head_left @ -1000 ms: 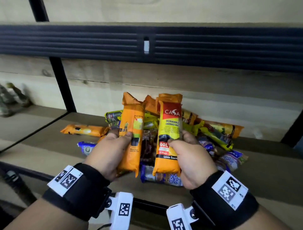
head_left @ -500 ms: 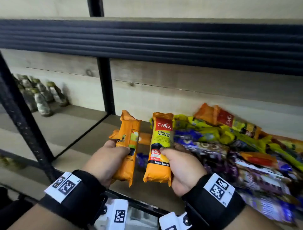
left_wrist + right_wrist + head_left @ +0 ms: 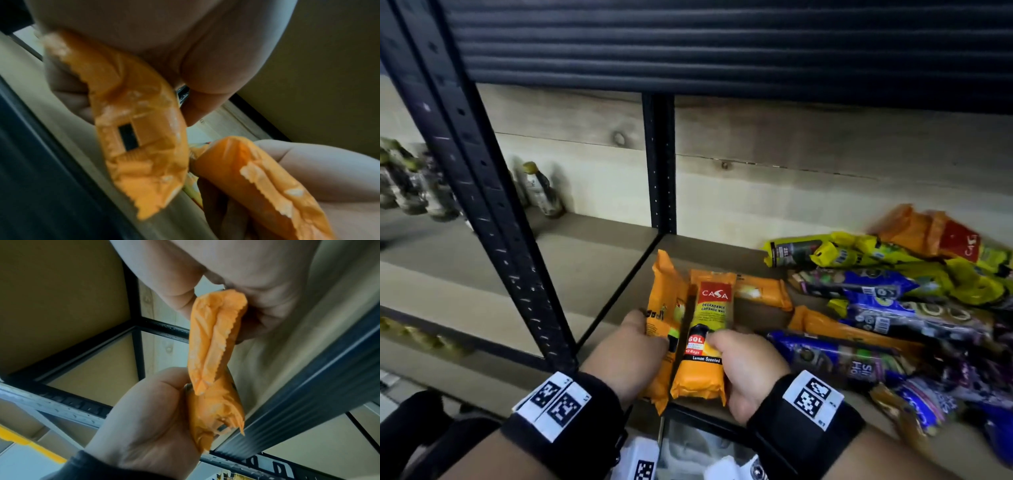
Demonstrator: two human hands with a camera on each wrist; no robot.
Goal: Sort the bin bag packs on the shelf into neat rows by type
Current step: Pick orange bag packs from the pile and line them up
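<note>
My left hand (image 3: 633, 346) grips an orange bin bag pack (image 3: 666, 308) with its back face showing. Right beside it, my right hand (image 3: 743, 363) grips an orange CASA pack (image 3: 710, 329), label up. Both packs point away from me, side by side, low over the left front corner of the shelf board (image 3: 688, 250). The left wrist view shows the left hand's pack (image 3: 139, 129) close up, with the other pack (image 3: 257, 181) below right. In the right wrist view the right hand (image 3: 257, 301) pinches its pack (image 3: 211, 345) above the left hand (image 3: 154, 410).
A loose pile of yellow (image 3: 859, 255), blue (image 3: 866, 287) and orange (image 3: 760, 291) packs covers the right of the shelf. A black upright (image 3: 659, 164) stands at the back left corner, and a thicker post (image 3: 493, 212) at the front. Bottles (image 3: 541, 192) stand in the neighbouring bay.
Both hands have carried their orange packs left and down, from in front of the pile to the shelf's left front corner. The pile now lies to the right.
</note>
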